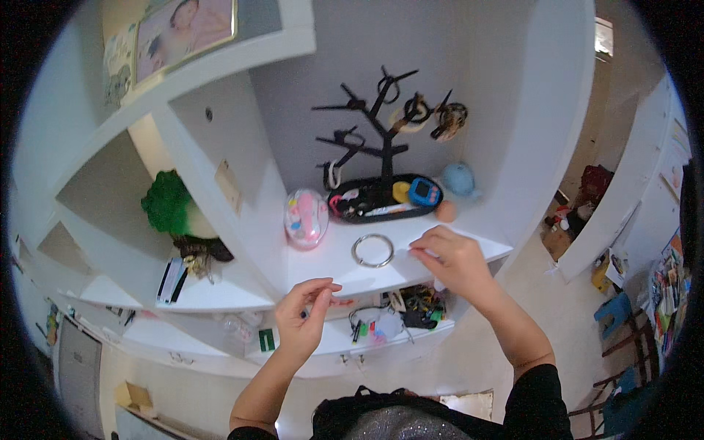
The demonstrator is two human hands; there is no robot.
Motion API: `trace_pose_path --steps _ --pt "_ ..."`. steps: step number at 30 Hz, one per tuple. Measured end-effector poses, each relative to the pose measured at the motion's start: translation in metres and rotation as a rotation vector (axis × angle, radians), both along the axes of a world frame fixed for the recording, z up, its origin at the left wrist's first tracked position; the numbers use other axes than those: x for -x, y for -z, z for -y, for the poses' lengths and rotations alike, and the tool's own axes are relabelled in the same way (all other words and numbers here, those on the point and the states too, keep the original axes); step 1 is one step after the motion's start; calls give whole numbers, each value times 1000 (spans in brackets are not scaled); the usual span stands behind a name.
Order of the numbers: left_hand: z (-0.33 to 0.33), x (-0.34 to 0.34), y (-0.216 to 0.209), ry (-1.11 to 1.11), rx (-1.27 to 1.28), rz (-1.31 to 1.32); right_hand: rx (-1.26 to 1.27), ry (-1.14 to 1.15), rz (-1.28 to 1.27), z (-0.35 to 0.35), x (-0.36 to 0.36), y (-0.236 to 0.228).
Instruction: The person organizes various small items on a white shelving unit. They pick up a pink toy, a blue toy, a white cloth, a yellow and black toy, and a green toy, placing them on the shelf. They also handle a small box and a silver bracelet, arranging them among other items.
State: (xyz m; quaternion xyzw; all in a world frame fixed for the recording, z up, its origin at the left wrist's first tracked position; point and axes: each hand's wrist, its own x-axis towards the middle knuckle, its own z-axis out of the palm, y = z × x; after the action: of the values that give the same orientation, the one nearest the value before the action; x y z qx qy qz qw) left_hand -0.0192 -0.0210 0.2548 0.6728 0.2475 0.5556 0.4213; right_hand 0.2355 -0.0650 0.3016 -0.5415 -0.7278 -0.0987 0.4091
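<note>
Left hand [301, 315] hangs nearest the body, at the front edge of the white shelf [330, 271], its thumb and forefinger near each other; nothing shows between them, and whether the tips meet cannot be told. Right hand [462, 264] reaches a little farther, over the shelf's right part, palm down, thumb and forefinger drawn close; whether they touch or pinch something tiny cannot be told either. A silver bangle [353, 251] rests on the shelf between the two, just left of the right fingertips and apart from them, so the right hand is clearly the nearer; from the left hand it lies ahead and to the right. Being round, the bangle has no long axis, and it seems to lie flat. Behind it stand a clear pink case [306, 218] on the left, a black oval tray [385, 218], and the branching black stand [386, 143] rising from it, hung with bands.
</note>
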Motion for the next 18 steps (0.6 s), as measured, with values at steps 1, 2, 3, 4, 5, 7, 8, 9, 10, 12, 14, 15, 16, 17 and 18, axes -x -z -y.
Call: trace_pose_path --steps 1,2,3,4,5,7,8,9,10,12,14,15,16,17,18 --pt "4 6 6 -32 -49 -22 -24 -2 -64 3 2 2" --pt "7 14 13 -63 -101 -45 -26 4 -109 9 7 4" --pt "11 21 21 -93 -153 -70 -26 10 -155 12 10 8" --pt "15 29 32 -108 -165 -78 -12 20 -161 13 11 19" --pt "20 33 42 -104 -120 -61 -9 47 -163 19 6 29" --pt "26 45 66 -111 -31 -28 -46 94 -222 28 0 52" --pt "27 51 79 -126 32 -26 -93 126 -277 36 -3 64" --pt "29 59 89 -147 114 -31 -138 145 -333 40 -5 77" --pt "30 68 98 -167 197 -34 -105 184 -425 45 -7 94" --pt "28 79 118 -179 316 -65 -38 281 -603 58 -12 133" --pt "21 83 138 -155 389 -121 113 365 -860 77 -15 165" --pt "17 83 149 -134 441 -147 189 403 -988 84 -14 179" --pt "14 86 160 -129 489 -174 205 394 -1066 86 -13 192" --pt "9 85 171 -109 540 -202 216 401 -1142 89 -13 203" --pt "7 85 181 -96 574 -261 227 399 -1217 90 -11 211"
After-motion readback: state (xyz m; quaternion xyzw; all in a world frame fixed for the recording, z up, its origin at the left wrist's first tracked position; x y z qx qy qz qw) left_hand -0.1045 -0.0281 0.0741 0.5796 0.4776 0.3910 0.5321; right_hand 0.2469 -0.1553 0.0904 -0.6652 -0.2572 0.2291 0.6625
